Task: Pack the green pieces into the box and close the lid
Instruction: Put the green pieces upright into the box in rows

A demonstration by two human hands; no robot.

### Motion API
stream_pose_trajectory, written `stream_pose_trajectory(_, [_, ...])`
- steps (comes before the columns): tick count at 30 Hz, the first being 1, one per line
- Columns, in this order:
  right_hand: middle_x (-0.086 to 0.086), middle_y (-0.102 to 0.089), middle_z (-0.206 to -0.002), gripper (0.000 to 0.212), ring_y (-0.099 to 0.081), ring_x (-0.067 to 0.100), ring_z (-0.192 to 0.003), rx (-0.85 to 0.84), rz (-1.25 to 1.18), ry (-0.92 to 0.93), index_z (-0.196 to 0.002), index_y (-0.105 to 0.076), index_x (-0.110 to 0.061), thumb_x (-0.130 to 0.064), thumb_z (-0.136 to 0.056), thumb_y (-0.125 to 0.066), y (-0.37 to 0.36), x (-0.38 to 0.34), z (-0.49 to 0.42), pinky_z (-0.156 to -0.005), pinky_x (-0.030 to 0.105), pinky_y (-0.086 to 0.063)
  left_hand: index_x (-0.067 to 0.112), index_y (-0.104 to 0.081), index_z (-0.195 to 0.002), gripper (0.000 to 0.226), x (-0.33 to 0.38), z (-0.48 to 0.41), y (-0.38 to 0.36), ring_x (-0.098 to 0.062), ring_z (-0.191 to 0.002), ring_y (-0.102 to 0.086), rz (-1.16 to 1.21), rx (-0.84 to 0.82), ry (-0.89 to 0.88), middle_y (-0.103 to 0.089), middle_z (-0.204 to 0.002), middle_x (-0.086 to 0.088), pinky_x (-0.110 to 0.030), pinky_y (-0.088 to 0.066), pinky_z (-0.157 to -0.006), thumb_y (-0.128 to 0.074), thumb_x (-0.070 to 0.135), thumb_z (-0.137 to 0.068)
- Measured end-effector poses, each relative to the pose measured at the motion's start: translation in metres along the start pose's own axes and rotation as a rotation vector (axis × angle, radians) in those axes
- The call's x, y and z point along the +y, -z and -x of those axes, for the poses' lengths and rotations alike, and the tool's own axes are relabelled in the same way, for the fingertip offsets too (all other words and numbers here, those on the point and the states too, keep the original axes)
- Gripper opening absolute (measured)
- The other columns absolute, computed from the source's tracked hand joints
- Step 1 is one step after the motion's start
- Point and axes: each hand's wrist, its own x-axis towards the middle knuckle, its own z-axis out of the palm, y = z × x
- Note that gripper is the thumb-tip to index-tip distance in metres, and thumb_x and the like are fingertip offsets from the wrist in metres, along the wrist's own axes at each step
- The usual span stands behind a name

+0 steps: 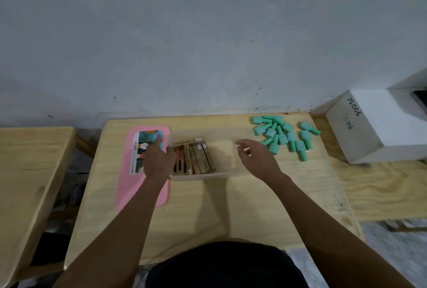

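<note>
A clear plastic box (221, 175) stands in the middle of the wooden table, its left half filled with gold and red sticks (194, 159). A heap of several green bottle-shaped pieces (283, 135) lies on the table at the back right of the box. The pink lid (129, 186) with a picture label lies flat to the left of the box. My left hand (158, 160) rests at the box's left rim, partly over the lid. My right hand (255, 157) hovers over the box's right end with loosely curled fingers and holds nothing.
A white carton (374, 125) marked JS006 stands at the right, beyond the green pieces. A second wooden table (30, 172) is on the left across a gap. The wall runs directly behind the table.
</note>
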Motion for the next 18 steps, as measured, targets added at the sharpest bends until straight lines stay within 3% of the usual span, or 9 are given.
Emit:
stream_pose_trajectory(2, [-0.010, -0.066, -0.106, 0.025, -0.064, 0.008, -0.082, 0.080, -0.014, -0.035, -0.118, -0.067, -0.026, -0.024, -0.095, -0.056, 0.018, 0.016, 0.009, -0.074, 0.028, -0.052, 0.012, -0.057, -0.126, 0.040, 0.015, 0.008, -0.004, -0.033, -0.112, -0.056, -0.027, 0.126, -0.172, -0.061, -0.120, -0.015, -0.044, -0.051, -0.090, -0.055, 0.031, -0.091])
stream_pose_trajectory(4, [-0.008, -0.069, -0.107, 0.025, -0.064, 0.010, -0.084, 0.135, -0.023, -0.111, -0.117, -0.068, -0.026, -0.025, -0.095, -0.056, 0.034, 0.037, 0.016, -0.077, 0.031, -0.053, 0.015, -0.062, -0.119, 0.031, 0.038, 0.019, -0.010, -0.029, -0.108, -0.058, 0.001, 0.106, -0.355, -0.063, -0.115, -0.010, -0.041, -0.051, -0.089, -0.054, 0.029, -0.093])
stream_pose_trajectory(8, [-0.003, -0.071, -0.108, 0.023, -0.064, 0.010, -0.084, 0.209, -0.031, -0.301, -0.113, -0.070, -0.025, -0.024, -0.094, -0.057, 0.061, 0.084, 0.027, -0.076, 0.028, -0.048, 0.017, -0.071, -0.105, 0.021, 0.095, 0.054, -0.038, -0.013, -0.082, -0.064, 0.108, -0.179, -0.599, -0.071, -0.098, 0.003, -0.028, -0.052, -0.076, -0.055, 0.023, -0.094])
stream_pose_trajectory(12, [0.000, -0.070, -0.111, 0.025, -0.065, 0.018, -0.097, 0.247, -0.038, -0.469, -0.112, -0.070, -0.021, -0.024, -0.093, -0.055, 0.082, 0.127, 0.030, -0.080, 0.028, -0.044, 0.019, -0.071, -0.107, 0.022, 0.137, 0.085, -0.089, -0.012, -0.074, -0.064, 0.091, -0.486, -0.614, -0.072, -0.091, 0.002, -0.025, -0.051, -0.072, -0.057, 0.027, -0.092])
stream_pose_trajectory(15, [0.001, -0.068, -0.115, 0.029, -0.062, 0.020, -0.105, 0.177, -0.036, -0.546, -0.119, -0.066, -0.023, -0.027, -0.092, -0.057, 0.090, 0.155, 0.023, -0.085, 0.032, -0.048, 0.020, -0.063, -0.122, 0.035, 0.154, 0.098, -0.137, -0.024, -0.092, -0.065, -0.046, -0.630, -0.559, -0.067, -0.104, -0.002, -0.029, -0.050, -0.080, -0.058, 0.033, -0.090])
stream_pose_trajectory(18, [0.000, -0.066, -0.119, 0.035, -0.062, 0.019, -0.108, 0.085, -0.003, -0.563, -0.126, -0.059, -0.028, -0.034, -0.091, -0.059, 0.095, 0.173, 0.012, -0.089, 0.037, -0.052, 0.016, -0.049, -0.136, 0.051, 0.167, 0.103, -0.175, -0.027, -0.125, -0.051, -0.255, -0.608, -0.514, -0.052, -0.137, -0.009, -0.035, -0.043, -0.102, -0.054, 0.037, -0.091])
